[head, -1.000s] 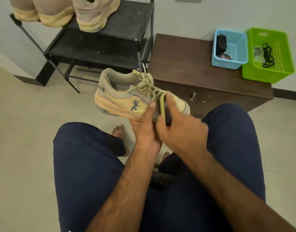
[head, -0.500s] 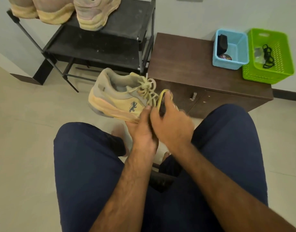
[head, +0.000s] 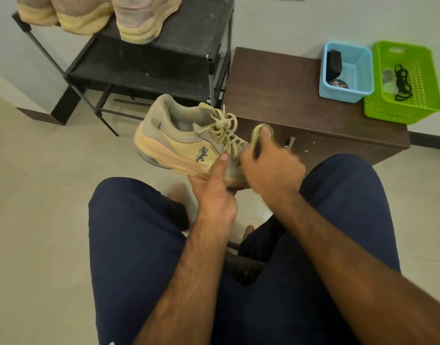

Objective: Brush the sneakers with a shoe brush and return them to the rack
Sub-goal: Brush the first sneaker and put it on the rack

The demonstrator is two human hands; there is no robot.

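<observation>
Holding the sneaker [head: 179, 145] in the air above the knees, the left hand [head: 214, 192] cupped its sole from below, with the thumb pressed up against the side. The right hand [head: 271, 170] was curled round the brush [head: 257, 131] at the toe end. Blur there hid the bristles, so they were probably on the toe, but contact could not be confirmed.

Brushing looked to be under way on this shoe. Three other sneakers [head: 144, 18] stood along the left and middle of the rack's [head: 189, 28] top shelf, and whether they had been brushed could not be told. What remained, at the least, was to finish this one and set it back.

The right end of the top shelf was bare, a likely place for it. The shoe's heel pointed toward the rack's front right post, which was near. The cabinet's [head: 276, 90] front edge lay just behind the brush hand, so strokes had little room that way. Open floor [head: 39, 195] spread to the left. A blue basket [head: 363, 68] and a green basket [head: 420, 78] sat at the cabinet's far right end, well apart.
</observation>
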